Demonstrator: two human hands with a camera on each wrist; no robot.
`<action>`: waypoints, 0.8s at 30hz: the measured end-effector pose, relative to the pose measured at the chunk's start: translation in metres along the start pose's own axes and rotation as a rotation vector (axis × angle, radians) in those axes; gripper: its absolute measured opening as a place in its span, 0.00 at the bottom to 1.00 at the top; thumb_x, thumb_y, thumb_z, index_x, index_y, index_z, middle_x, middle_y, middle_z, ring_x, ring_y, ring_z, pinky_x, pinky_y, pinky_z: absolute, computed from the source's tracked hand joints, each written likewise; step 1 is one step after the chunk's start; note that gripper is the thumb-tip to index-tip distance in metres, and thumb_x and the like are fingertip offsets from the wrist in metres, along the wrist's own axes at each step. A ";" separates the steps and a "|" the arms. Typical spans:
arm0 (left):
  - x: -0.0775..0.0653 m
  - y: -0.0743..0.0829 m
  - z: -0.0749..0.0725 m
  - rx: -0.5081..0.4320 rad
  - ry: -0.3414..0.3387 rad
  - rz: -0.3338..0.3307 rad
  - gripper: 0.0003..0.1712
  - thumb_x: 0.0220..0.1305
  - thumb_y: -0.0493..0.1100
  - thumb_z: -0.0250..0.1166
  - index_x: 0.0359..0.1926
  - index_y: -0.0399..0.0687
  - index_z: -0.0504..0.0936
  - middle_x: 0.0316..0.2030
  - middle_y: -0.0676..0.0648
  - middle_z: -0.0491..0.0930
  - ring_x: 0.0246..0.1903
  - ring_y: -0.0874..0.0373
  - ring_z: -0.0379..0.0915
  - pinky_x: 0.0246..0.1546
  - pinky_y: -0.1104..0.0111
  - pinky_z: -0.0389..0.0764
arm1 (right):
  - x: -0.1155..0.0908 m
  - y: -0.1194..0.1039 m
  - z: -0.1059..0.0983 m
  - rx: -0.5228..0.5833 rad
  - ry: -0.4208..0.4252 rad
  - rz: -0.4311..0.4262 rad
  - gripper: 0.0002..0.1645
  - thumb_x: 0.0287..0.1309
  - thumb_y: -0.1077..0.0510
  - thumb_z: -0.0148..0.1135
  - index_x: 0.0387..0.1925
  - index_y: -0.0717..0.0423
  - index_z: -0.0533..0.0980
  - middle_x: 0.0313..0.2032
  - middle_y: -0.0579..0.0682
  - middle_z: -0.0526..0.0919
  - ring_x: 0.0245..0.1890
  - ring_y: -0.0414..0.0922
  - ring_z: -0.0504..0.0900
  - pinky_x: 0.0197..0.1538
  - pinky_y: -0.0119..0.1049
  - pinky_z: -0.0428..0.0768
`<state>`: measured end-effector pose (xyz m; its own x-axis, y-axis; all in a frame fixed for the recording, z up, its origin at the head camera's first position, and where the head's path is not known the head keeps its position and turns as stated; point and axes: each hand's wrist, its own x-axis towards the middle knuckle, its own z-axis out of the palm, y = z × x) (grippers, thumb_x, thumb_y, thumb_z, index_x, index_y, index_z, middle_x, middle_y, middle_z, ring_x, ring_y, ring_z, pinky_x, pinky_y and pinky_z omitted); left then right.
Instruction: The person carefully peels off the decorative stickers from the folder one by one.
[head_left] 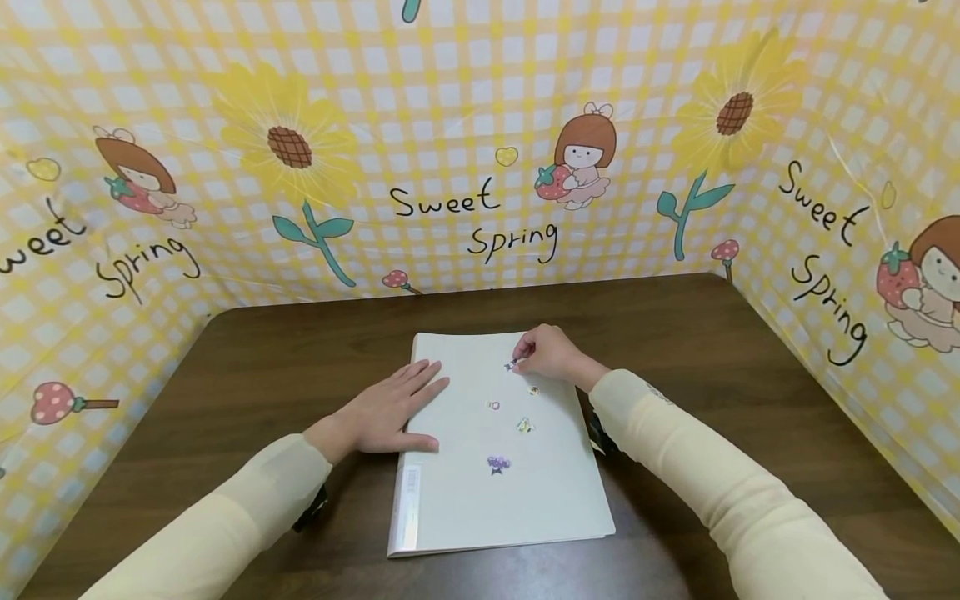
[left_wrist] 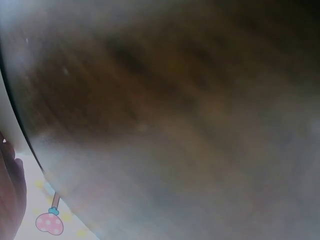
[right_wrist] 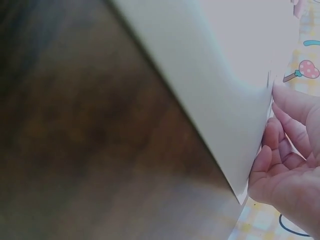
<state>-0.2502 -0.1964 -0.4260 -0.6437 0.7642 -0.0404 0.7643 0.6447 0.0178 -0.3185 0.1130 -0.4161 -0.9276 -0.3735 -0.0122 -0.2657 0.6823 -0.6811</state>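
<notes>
A white folder (head_left: 465,508) with a clear spine strip lies flat on the brown table. My left hand (head_left: 393,408) rests on its left edge, fingers straight and spread, palm down. Near the folder's top right, my right hand (head_left: 551,354) pinches a small dark purple-and-white sticker (head_left: 512,365) between thumb and fingertips, right at the cover. In the right wrist view the right hand's fingers (right_wrist: 270,155) are curled close to the folder surface. Below it on the cover are a small yellowish-brown sticker (head_left: 534,391), a pink one (head_left: 492,406), a green-and-yellow one (head_left: 525,426) and a purple cartoon sticker (head_left: 498,464).
The dark wooden table (head_left: 300,350) surrounds the folder on all sides. A yellow checked cloth (head_left: 450,108) with sunflowers and cartoon figures hangs behind it and along both sides. The left wrist view shows mostly blurred table (left_wrist: 175,125).
</notes>
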 end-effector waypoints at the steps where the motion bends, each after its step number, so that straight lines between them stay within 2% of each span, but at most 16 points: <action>1: 0.000 0.000 0.000 -0.001 0.002 0.000 0.58 0.60 0.79 0.46 0.76 0.44 0.50 0.75 0.37 0.44 0.73 0.44 0.37 0.70 0.54 0.46 | 0.000 0.000 0.000 0.003 0.001 0.004 0.07 0.50 0.61 0.75 0.31 0.58 0.84 0.29 0.47 0.81 0.32 0.43 0.74 0.37 0.33 0.74; 10: -0.001 0.000 0.002 -0.009 0.019 0.004 0.57 0.60 0.78 0.48 0.76 0.43 0.51 0.75 0.37 0.45 0.73 0.42 0.38 0.70 0.52 0.47 | -0.001 0.000 0.001 0.014 -0.010 -0.007 0.06 0.51 0.62 0.74 0.30 0.58 0.83 0.28 0.47 0.81 0.31 0.43 0.74 0.36 0.33 0.73; 15: -0.001 -0.001 0.003 -0.008 0.018 0.008 0.57 0.60 0.78 0.48 0.76 0.43 0.50 0.75 0.37 0.45 0.73 0.42 0.37 0.70 0.52 0.47 | 0.000 0.000 0.000 0.009 -0.021 -0.020 0.08 0.50 0.62 0.75 0.33 0.58 0.83 0.30 0.48 0.80 0.33 0.43 0.74 0.39 0.34 0.73; 24: -0.001 -0.001 0.001 -0.021 0.007 0.009 0.56 0.61 0.77 0.48 0.76 0.44 0.49 0.75 0.37 0.43 0.73 0.43 0.36 0.70 0.53 0.45 | 0.004 -0.003 -0.005 -0.072 -0.112 -0.083 0.06 0.53 0.63 0.72 0.34 0.54 0.84 0.32 0.47 0.79 0.36 0.44 0.73 0.43 0.38 0.72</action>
<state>-0.2502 -0.1979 -0.4274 -0.6373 0.7699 -0.0332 0.7689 0.6382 0.0394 -0.3226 0.1122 -0.4105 -0.8676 -0.4955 -0.0430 -0.3619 0.6882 -0.6288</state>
